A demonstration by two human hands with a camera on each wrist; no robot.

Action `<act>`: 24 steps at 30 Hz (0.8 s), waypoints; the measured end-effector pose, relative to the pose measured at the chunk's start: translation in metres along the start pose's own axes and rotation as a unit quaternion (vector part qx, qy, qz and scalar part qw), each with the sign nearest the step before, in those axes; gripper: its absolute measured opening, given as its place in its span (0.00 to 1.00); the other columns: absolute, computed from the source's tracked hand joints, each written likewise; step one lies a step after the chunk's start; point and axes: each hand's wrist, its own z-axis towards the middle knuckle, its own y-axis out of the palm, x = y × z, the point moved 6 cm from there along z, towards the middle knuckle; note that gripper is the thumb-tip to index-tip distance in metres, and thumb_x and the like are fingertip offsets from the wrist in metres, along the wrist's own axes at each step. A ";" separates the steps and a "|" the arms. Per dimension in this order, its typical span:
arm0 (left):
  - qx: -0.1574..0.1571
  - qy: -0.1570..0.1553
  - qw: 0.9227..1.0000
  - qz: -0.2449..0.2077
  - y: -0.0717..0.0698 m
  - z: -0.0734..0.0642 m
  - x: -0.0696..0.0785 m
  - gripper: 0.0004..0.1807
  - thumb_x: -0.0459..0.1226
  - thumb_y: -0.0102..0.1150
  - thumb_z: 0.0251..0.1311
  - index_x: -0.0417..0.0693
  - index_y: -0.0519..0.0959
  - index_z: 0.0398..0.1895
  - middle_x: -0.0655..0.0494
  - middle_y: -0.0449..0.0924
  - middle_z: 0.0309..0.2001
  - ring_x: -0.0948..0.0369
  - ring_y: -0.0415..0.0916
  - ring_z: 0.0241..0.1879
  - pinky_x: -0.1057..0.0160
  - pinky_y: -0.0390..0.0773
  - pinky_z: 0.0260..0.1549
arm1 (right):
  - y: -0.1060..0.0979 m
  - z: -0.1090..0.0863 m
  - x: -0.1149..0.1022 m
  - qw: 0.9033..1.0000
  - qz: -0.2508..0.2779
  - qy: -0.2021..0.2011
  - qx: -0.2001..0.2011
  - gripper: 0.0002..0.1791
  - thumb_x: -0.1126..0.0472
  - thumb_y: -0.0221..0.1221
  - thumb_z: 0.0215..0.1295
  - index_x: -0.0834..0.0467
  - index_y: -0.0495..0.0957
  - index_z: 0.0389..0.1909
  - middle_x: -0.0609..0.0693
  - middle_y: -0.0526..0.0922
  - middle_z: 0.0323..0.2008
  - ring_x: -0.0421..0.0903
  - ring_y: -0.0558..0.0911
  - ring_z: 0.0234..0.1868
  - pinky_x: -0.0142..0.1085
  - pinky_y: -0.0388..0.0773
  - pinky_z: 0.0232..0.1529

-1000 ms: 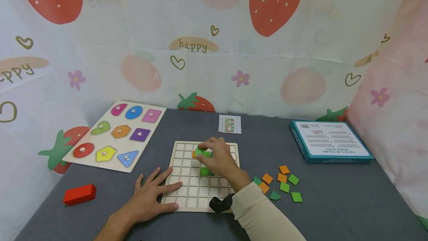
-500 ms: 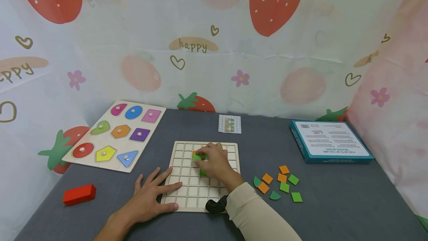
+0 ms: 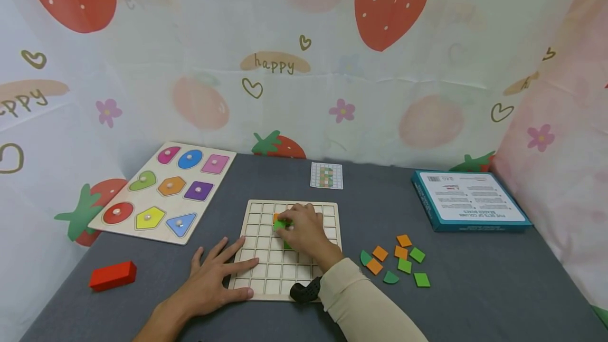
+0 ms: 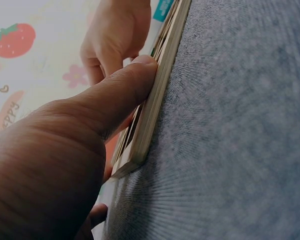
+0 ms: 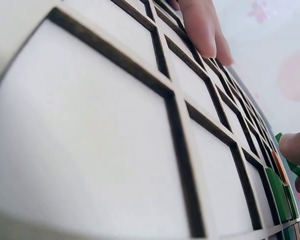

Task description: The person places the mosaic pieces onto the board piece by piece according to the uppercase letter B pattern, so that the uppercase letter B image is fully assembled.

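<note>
My right hand (image 3: 304,230) pinches a green square tile (image 3: 279,225) over the upper part of the wooden grid board (image 3: 266,285). The pinched tile (image 5: 293,167) is tilted between thumb and finger in the right wrist view. An orange tile (image 3: 276,217) sits in the grid just behind it. Another green tile (image 3: 287,245) lies in a cell nearer me, partly hidden by the hand. My left hand (image 3: 214,281) rests with spread fingers on the board's left edge, its thumb (image 4: 132,75) on the near corner rim in the left wrist view.
Right of the board lie several loose orange and green tiles (image 3: 404,265). A pattern card (image 3: 326,176) lies behind it. A blue box (image 3: 472,199) stands at back right, a shape puzzle board (image 3: 163,194) at back left, and a red block (image 3: 113,276) at front left.
My right hand has moved slightly left and toward me, bringing the green tile lower over the board and uncovering the orange tile behind it. The left hand stays put.
</note>
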 end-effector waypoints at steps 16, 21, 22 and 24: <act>-0.001 -0.003 1.000 -0.004 0.000 0.000 0.000 0.35 0.67 0.59 0.51 0.67 0.76 0.62 0.52 0.55 0.73 0.37 0.44 0.70 0.26 0.33 0.54 | 0.002 -0.002 -0.002 1.000 -0.016 -0.007 0.003 0.12 0.51 0.67 0.59 0.47 0.86 0.44 0.40 0.77 0.37 0.45 0.70 0.43 0.45 0.62 0.40; -0.001 -0.003 1.000 -0.010 0.000 0.000 -0.001 0.35 0.66 0.59 0.51 0.67 0.77 0.62 0.52 0.55 0.73 0.37 0.44 0.70 0.26 0.33 0.54 | -0.002 -0.003 -0.004 1.000 -0.022 -0.013 0.000 0.13 0.52 0.67 0.59 0.47 0.86 0.45 0.39 0.79 0.36 0.45 0.70 0.42 0.46 0.62 0.40; -0.001 -0.002 1.000 -0.010 0.000 0.000 -0.001 0.35 0.66 0.59 0.51 0.67 0.77 0.62 0.52 0.55 0.73 0.37 0.44 0.70 0.26 0.33 0.54 | -0.002 -0.003 -0.004 1.000 -0.020 -0.013 -0.002 0.13 0.52 0.67 0.59 0.47 0.86 0.45 0.39 0.79 0.35 0.44 0.70 0.41 0.46 0.61 0.40; -0.002 -0.002 1.000 -0.011 0.001 0.000 -0.002 0.35 0.67 0.59 0.51 0.68 0.76 0.62 0.52 0.55 0.73 0.37 0.44 0.70 0.26 0.33 0.54 | -0.001 -0.003 -0.003 1.000 -0.015 -0.010 -0.007 0.13 0.52 0.67 0.59 0.47 0.86 0.45 0.38 0.79 0.34 0.43 0.69 0.39 0.45 0.61 0.39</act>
